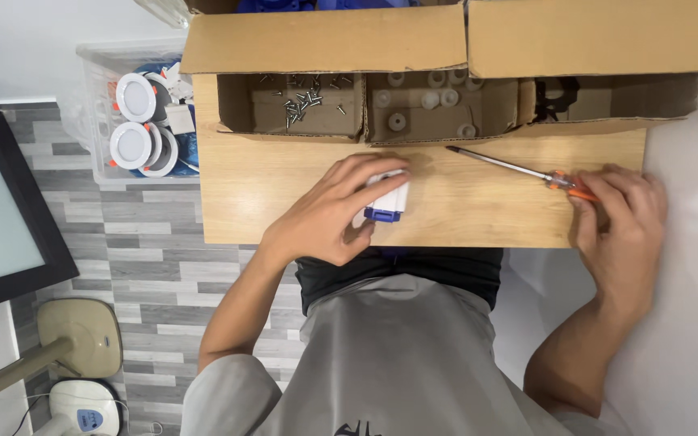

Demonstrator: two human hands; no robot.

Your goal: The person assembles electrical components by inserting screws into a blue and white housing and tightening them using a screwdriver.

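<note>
My left hand (334,211) rests on the wooden board (462,206), fingers wrapped over a small white block with a blue end (387,200). My right hand (620,220) lies at the board's right end, fingers closed on the orange handle of a screwdriver (527,171). The screwdriver's long metal shaft lies flat on the board and points up and left toward the cardboard box.
An open cardboard box (446,44) stands behind the board, with loose screws (304,101) in the left compartment, small white round caps (426,101) in the middle, dark parts at the right. A clear bin (94,121) of round white lamps sits left. A dark-framed panel (2,210) stands far left.
</note>
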